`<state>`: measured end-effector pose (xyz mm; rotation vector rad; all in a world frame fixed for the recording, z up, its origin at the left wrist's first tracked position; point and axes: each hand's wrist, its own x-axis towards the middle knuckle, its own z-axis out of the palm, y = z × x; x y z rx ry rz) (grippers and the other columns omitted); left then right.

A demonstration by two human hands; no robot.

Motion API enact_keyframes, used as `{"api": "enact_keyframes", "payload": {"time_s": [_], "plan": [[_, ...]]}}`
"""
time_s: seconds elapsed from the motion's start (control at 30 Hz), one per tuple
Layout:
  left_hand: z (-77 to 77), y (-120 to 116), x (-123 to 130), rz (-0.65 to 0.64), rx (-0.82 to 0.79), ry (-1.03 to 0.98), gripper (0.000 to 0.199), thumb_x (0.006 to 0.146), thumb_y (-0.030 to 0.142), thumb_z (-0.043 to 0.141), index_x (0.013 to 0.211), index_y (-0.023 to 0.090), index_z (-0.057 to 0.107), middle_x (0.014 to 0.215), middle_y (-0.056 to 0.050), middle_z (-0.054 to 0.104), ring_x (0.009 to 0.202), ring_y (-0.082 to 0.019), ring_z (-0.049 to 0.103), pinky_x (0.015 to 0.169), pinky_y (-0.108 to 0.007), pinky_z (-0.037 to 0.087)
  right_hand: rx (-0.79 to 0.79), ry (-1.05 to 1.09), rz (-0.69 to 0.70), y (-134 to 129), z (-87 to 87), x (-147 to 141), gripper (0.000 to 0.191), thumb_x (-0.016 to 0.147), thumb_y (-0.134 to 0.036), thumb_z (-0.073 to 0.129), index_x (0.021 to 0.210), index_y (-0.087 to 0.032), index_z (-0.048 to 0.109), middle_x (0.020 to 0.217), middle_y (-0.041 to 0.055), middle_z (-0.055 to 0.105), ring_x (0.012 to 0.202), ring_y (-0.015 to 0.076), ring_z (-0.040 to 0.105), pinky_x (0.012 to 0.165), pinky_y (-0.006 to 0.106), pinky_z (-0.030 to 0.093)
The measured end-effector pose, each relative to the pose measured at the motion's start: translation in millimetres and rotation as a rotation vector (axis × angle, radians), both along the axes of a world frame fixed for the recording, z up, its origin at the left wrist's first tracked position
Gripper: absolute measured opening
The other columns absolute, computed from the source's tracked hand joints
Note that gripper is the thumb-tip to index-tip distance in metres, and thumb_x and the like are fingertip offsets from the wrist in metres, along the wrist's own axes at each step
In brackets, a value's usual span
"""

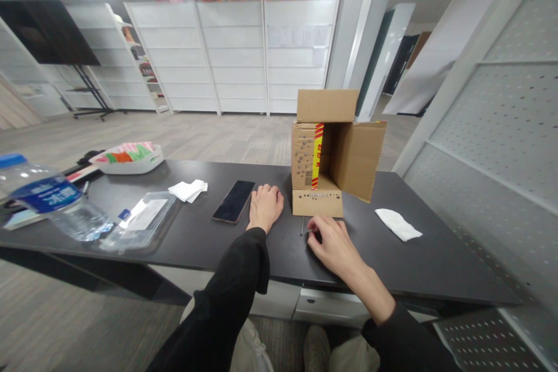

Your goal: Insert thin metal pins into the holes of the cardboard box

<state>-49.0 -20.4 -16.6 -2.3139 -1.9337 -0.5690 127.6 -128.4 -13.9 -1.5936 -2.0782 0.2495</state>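
My left hand (265,207) lies palm down on the dark table, its fingers stretched forward and slightly bent, right beside a black smartphone (235,201). My right hand (332,243) is curled low over the table with thumb and index finger drawn together; what is between them, if anything, is too small to make out. Just left of those fingertips lies a thin metal rod (302,226), in front of an open cardboard box (304,157). Small grey metal dots stud the box's left side, and a row of holes and metal bits runs along its lowered front flap (316,206).
A water bottle (56,200) leans at the left by a clear plastic case (143,221). Behind them is a white basket (131,167). Crumpled tissue (188,190) lies past the phone, and a folded tissue (398,224) at the right. A perforated panel (492,145) borders the table's right side.
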Motion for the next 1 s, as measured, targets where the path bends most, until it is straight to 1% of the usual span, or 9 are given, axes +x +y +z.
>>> {"api": "enact_keyframes", "payload": {"time_s": [0.17, 0.23, 0.33, 0.47, 0.63, 0.77, 1.0], "plan": [[-0.6, 0.4, 0.0, 0.000, 0.007, 0.011, 0.028, 0.097, 0.029, 0.039, 0.100, 0.021, 0.065, 0.106, -0.010, 0.065, 0.106, -0.024, 0.054, 0.090, -0.038, 0.038, 0.003, -0.052, 0.005, 0.4, 1.5, -2.3, 0.021, 0.088, -0.020, 0.053, 0.108, -0.023, 0.060, 0.101, 0.0043, 0.065, 0.096, 0.0209, 0.059, 0.083, 0.033, 0.032], [-0.8, 0.5, 0.0, 0.001, 0.008, 0.013, 0.027, 0.097, 0.029, 0.039, 0.099, 0.021, 0.065, 0.106, -0.009, 0.065, 0.106, -0.024, 0.054, 0.089, -0.038, 0.038, 0.023, -0.093, 0.011, 1.2, 1.0, -3.1, 0.023, 0.091, -0.025, 0.053, 0.112, -0.024, 0.061, 0.105, 0.0056, 0.065, 0.100, 0.0223, 0.059, 0.085, 0.034, 0.033], [-1.4, 0.4, -0.2, -0.002, 0.017, 0.015, 0.027, 0.097, 0.029, 0.039, 0.099, 0.021, 0.065, 0.105, -0.009, 0.065, 0.105, -0.024, 0.054, 0.089, -0.038, 0.038, 0.045, -0.131, 0.018, 2.5, -0.4, -3.8, 0.022, 0.093, -0.029, 0.053, 0.112, -0.024, 0.063, 0.106, 0.0070, 0.064, 0.103, 0.0233, 0.058, 0.087, 0.035, 0.034], [-2.1, 0.5, -0.8, -0.007, 0.014, 0.009, 0.027, 0.097, 0.029, 0.039, 0.100, 0.021, 0.064, 0.106, -0.009, 0.065, 0.106, -0.024, 0.054, 0.089, -0.038, 0.038, 0.051, -0.154, 0.026, 3.1, -0.6, -4.3, 0.020, 0.093, -0.027, 0.053, 0.108, -0.022, 0.065, 0.105, 0.0073, 0.064, 0.102, 0.0233, 0.058, 0.088, 0.036, 0.035], [-0.7, 0.2, -0.5, -0.007, -0.008, -0.011, 0.027, 0.097, 0.029, 0.039, 0.100, 0.022, 0.065, 0.106, -0.010, 0.064, 0.107, -0.025, 0.053, 0.090, -0.039, 0.037, 0.064, -0.180, 0.044, 2.8, 1.5, -6.3, 0.024, 0.092, -0.026, 0.054, 0.113, -0.024, 0.063, 0.106, 0.0073, 0.063, 0.103, 0.0236, 0.058, 0.088, 0.036, 0.035], [-0.1, -0.2, -0.3, -0.004, -0.004, -0.003, 0.028, 0.097, 0.029, 0.038, 0.101, 0.022, 0.065, 0.106, -0.010, 0.064, 0.107, -0.024, 0.053, 0.090, -0.038, 0.038, 0.072, -0.196, 0.045, 3.5, 0.3, -7.8, 0.020, 0.094, -0.031, 0.054, 0.108, -0.022, 0.065, 0.105, 0.0081, 0.063, 0.102, 0.0241, 0.057, 0.087, 0.036, 0.037], [-0.6, 0.2, -0.8, -0.010, 0.002, -0.006, 0.028, 0.097, 0.029, 0.038, 0.101, 0.021, 0.065, 0.105, -0.010, 0.064, 0.106, -0.025, 0.054, 0.090, -0.038, 0.038, 0.096, -0.192, 0.060, 2.1, -0.9, -9.4, 0.018, 0.094, -0.028, 0.055, 0.105, -0.020, 0.065, 0.105, 0.0090, 0.061, 0.101, 0.0240, 0.057, 0.087, 0.036, 0.040]]}}
